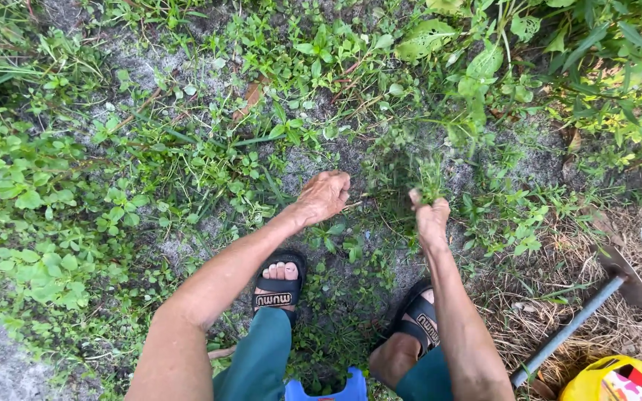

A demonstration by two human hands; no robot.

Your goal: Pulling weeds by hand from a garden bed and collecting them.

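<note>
- your right hand (431, 217) has its grip closed tight around a tuft of grassy weeds (426, 182), the green blades sticking up just above your fist
- your left hand (324, 196) sits just to the left of that, fingers curled into a loose fist down at the sandy ground (336, 160); can't really tell if it's pinching a thin stem or nothing at all
- between the two grips there's a thin dry stalk lying across the dirt, touching or nearly touching your left fingertips
- below your hands are your feet in black slide sandals, left sandal (279, 286) under the left wrist, right sandal (421, 321) under the right forearm
- a blue plastic stool (326, 389) edge peeks out between your legs
- well off to the right of your right grip a hoe (587, 312) with a metal handle lies on dry grass, with a yellow bag (618, 380) near its handle end
- leafy green weeds (31, 200) all over to the left and above both hands
</note>
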